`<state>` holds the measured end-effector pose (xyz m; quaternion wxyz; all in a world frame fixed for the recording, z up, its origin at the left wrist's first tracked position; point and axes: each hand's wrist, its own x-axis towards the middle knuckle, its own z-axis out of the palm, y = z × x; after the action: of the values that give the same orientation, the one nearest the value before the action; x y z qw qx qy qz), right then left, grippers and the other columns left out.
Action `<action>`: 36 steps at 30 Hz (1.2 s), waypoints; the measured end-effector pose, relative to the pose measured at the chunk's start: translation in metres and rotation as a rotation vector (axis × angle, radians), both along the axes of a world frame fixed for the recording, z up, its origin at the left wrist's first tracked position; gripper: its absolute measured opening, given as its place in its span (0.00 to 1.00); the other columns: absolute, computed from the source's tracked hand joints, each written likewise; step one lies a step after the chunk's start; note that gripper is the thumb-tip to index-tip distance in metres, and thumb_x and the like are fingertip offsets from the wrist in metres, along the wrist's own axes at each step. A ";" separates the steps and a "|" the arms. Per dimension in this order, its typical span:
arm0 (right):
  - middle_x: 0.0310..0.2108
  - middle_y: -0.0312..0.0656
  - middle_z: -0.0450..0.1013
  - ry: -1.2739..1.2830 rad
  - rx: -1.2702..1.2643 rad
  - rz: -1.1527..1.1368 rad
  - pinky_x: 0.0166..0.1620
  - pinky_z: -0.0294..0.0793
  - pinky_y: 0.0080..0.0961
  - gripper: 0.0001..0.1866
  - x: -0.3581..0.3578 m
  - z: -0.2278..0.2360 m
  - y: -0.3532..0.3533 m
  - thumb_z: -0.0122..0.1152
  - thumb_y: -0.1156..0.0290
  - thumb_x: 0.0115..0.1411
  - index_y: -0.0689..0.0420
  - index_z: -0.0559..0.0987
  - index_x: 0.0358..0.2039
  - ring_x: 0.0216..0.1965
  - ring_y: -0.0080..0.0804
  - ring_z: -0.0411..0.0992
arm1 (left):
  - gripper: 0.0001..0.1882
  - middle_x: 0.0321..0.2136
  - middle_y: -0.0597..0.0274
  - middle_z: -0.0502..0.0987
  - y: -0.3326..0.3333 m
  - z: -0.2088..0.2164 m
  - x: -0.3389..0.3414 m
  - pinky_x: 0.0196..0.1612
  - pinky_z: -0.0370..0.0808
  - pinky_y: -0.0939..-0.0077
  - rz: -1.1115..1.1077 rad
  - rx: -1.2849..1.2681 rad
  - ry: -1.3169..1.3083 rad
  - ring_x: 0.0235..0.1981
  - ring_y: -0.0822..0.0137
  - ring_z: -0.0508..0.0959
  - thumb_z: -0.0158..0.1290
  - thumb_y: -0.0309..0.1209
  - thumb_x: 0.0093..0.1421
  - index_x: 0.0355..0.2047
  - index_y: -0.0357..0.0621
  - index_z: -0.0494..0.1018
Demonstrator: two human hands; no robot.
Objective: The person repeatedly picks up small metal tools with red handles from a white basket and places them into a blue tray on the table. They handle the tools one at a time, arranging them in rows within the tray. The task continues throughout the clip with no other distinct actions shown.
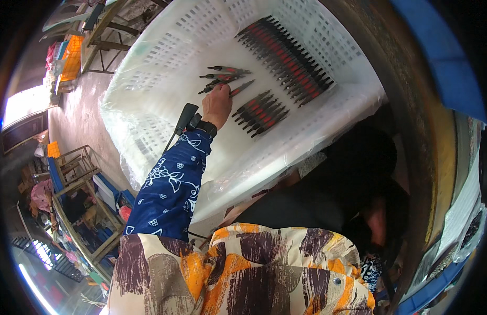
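Left hand among loose black-and-red pieces in a lined white crate

A white crate with slotted walls, lined with clear plastic film, fills the upper middle of the view. On its floor lie slim black pieces with red middles, in three groups. A long row at the upper right runs slantwise, its pieces side by side; a shorter row lies nearer the person, parallel pieces set close together. To the left of both, several loose pieces spread unevenly like a fan.

The left hand reaches in beside these loose pieces, back upward, fingers bent. One slim piece extends from the fingers, its point toward the upper right; the hand hides its near end, so whether it is gripped cannot be told. A black band circles the wrist, and a blue sleeve with white flowers covers the forearm. A black wedge-shaped object stands out beside the wrist. The right arm lies in shadow at the lower right; the state of the right hand cannot be told.

Below, a garment patterned in cream, orange and brown. Left, a wooden rack and an orange basket.
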<state>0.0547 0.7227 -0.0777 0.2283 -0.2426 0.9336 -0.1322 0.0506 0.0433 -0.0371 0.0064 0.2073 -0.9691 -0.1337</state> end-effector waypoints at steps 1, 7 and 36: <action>0.30 0.50 0.70 -0.061 0.015 -0.036 0.34 0.69 0.36 0.12 0.000 0.004 -0.004 0.56 0.74 0.50 0.63 0.74 0.36 0.30 0.43 0.68 | 0.07 0.32 0.51 0.72 0.001 0.000 -0.001 0.30 0.72 0.53 0.000 0.017 0.000 0.29 0.46 0.75 0.53 0.27 0.51 0.31 0.45 0.68; 0.28 0.50 0.70 -0.047 0.079 0.062 0.34 0.69 0.34 0.09 -0.003 0.014 -0.012 0.56 0.76 0.50 0.63 0.74 0.33 0.30 0.43 0.68 | 0.08 0.31 0.52 0.73 0.011 0.004 -0.004 0.31 0.71 0.55 0.027 0.046 -0.092 0.32 0.47 0.75 0.55 0.29 0.52 0.33 0.46 0.71; 0.26 0.49 0.70 0.054 -0.001 0.077 0.32 0.69 0.33 0.05 -0.006 0.030 -0.022 0.55 0.75 0.52 0.61 0.75 0.29 0.27 0.43 0.68 | 0.14 0.31 0.52 0.73 0.025 0.003 -0.003 0.33 0.73 0.58 -0.129 0.160 -0.061 0.31 0.47 0.76 0.50 0.25 0.55 0.41 0.53 0.74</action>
<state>0.0485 0.7012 -0.0481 0.2078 -0.2821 0.9292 -0.1172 0.0472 0.0680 -0.0336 -0.0485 0.1482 -0.9664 -0.2042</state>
